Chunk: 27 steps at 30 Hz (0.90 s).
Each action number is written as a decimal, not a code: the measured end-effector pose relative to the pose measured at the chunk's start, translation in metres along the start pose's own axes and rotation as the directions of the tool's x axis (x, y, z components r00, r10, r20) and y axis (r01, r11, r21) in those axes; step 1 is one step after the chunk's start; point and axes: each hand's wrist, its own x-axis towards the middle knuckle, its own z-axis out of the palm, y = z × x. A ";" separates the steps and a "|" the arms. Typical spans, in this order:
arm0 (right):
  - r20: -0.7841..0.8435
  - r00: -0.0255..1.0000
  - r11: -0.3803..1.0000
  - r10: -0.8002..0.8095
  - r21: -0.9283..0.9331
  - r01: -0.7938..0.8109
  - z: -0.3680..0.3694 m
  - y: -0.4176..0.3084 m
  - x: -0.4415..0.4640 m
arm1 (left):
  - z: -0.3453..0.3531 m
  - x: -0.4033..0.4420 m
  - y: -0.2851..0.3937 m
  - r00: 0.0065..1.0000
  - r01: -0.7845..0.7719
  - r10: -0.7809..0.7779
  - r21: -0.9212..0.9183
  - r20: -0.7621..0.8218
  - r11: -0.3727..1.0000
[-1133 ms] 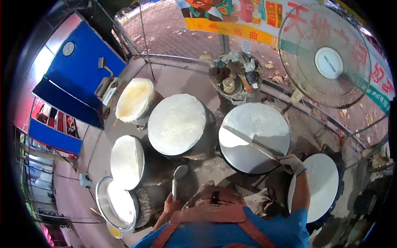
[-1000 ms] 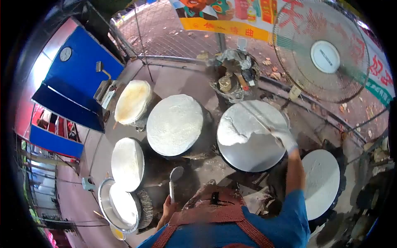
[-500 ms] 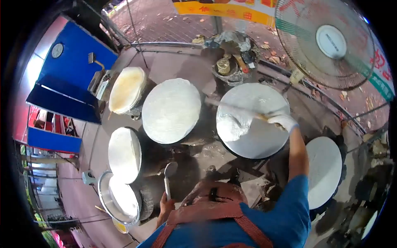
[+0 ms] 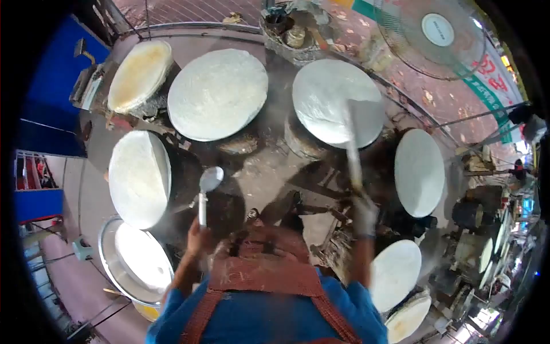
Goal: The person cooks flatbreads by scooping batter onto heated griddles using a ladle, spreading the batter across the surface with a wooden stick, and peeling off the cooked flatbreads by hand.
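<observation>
My left hand [image 4: 198,236] is closed around the pale handle of a ladle [image 4: 212,179], whose round bowl points away from me. My right hand [image 4: 364,215], in a white glove and smeared by motion, grips a long flat spatula [image 4: 353,153]. The spatula's far end reaches over the round griddle [image 4: 375,117] at the upper right. White batter [image 4: 323,94] coats most of that griddle, while a grey patch at its right shows little or none. Whether the spatula touches the batter I cannot tell.
More round griddles surround me: one coated white [image 4: 217,94], one with a browned sheet [image 4: 140,77], a left one with a partly folded sheet [image 4: 137,180], and a right one [image 4: 420,172]. A metal basin [image 4: 109,261] stands lower left. A fan [image 4: 438,30] stands upper right.
The batter has gone from a lump to a layer over most of the griddle. My right hand has drawn back toward me with the spatula. The view has shifted; the ladle stays in my left hand.
</observation>
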 end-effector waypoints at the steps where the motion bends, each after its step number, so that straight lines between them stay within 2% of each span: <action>1: -0.030 0.988 0.986 -0.149 -0.077 0.147 0.030 0.067 0.030 | -0.010 -0.002 0.002 1.000 -0.021 0.021 0.022 0.002 1.000; 2: -0.046 0.934 0.932 -0.354 -0.094 0.349 0.074 0.101 0.044 | -0.011 -0.008 0.009 0.996 -0.077 0.074 0.081 0.042 0.994; 3: -0.069 0.954 0.952 -0.291 -0.124 0.282 0.117 0.110 0.045 | -0.014 -0.018 0.020 0.989 -0.137 0.127 0.144 0.076 0.980; 4: -0.032 0.895 0.739 -0.445 -0.577 0.347 0.140 0.090 0.034 | -0.013 -0.032 0.031 0.996 -0.042 0.035 0.085 0.077 0.996; 5: 0.070 0.881 0.602 -0.467 -0.705 0.375 0.145 0.082 0.029 | -0.021 -0.040 0.029 0.996 -0.051 0.044 0.104 0.074 0.993; 7: 0.020 0.923 0.387 -0.385 -0.904 0.182 0.121 0.082 0.021 | -0.028 -0.047 0.026 0.993 -0.087 0.076 0.135 0.090 0.987; 8: -0.003 0.918 0.341 -0.396 -0.929 0.143 0.101 0.072 0.007 | -0.022 -0.066 0.039 0.999 0.027 -0.030 0.070 0.043 0.997; 9: -0.079 0.916 0.319 -0.393 -0.946 0.056 0.081 0.077 0.005 | -0.035 -0.056 0.021 0.995 -0.041 0.037 0.043 0.091 0.998; 11: -0.126 0.912 0.589 -0.391 -0.795 0.143 0.052 0.079 -0.001 | -0.040 -0.068 0.021 0.971 0.019 0.012 -0.127 0.240 0.992; 12: -0.187 0.832 0.675 -0.523 -0.687 0.270 0.066 0.078 0.003 | -0.044 -0.068 0.013 0.968 0.098 -0.032 -0.257 0.248 0.962; 13: -0.262 0.735 0.715 -0.625 -0.571 0.404 0.090 0.081 0.009 | -0.041 -0.071 0.008 0.952 0.120 0.012 -0.410 0.305 0.904; 14: -0.214 0.796 0.784 -0.566 -0.438 0.440 0.109 0.095 0.028 | -0.037 -0.076 0.012 0.941 0.175 -0.024 -0.422 0.339 0.890; 16: -0.178 0.797 0.755 -0.577 -0.488 0.438 0.132 0.106 0.060 | -0.029 -0.071 0.012 0.923 0.229 -0.045 -0.451 0.382 0.863; 17: -0.093 0.766 0.562 -0.636 -0.735 0.379 0.134 0.080 0.026 | -0.024 -0.076 0.010 0.923 0.225 -0.030 -0.477 0.383 0.849; 19: -0.030 0.680 0.549 -0.733 -0.617 0.564 0.086 0.089 0.040 | -0.015 -0.084 0.025 0.924 0.200 0.004 -0.491 0.383 0.848; 20: -0.039 0.766 0.540 -0.642 -0.732 0.416 0.054 0.084 0.050 | -0.011 -0.088 0.029 0.920 0.164 0.032 -0.456 0.391 0.875; 21: -0.065 0.845 0.497 -0.531 -0.832 0.248 0.034 0.079 0.054 | -0.014 -0.085 0.027 0.911 0.219 0.000 -0.483 0.413 0.848; 23: -0.202 0.704 0.654 -0.681 -0.600 0.461 0.031 0.057 0.051 | -0.016 -0.076 0.018 0.870 0.216 0.057 -0.483 0.490 0.849; 24: -0.261 0.742 0.747 -0.618 -0.490 0.449 0.048 0.058 0.066 | -0.007 -0.077 0.020 0.881 0.258 0.017 -0.510 0.473 0.820; 25: -0.226 0.897 0.870 -0.379 -0.416 0.263 0.072 0.013 0.037 | 0.005 -0.077 0.022 0.888 0.298 -0.021 -0.540 0.460 0.787; 26: -0.154 0.883 0.837 -0.444 -0.424 0.347 0.088 0.064 0.087 | 0.012 -0.069 0.022 0.853 0.435 -0.112 -0.575 0.510 0.693; 27: -0.022 0.882 0.549 -0.472 -0.790 0.274 0.098 0.042 0.062 | 0.022 -0.063 0.027 0.844 0.448 -0.125 -0.556 0.522 0.700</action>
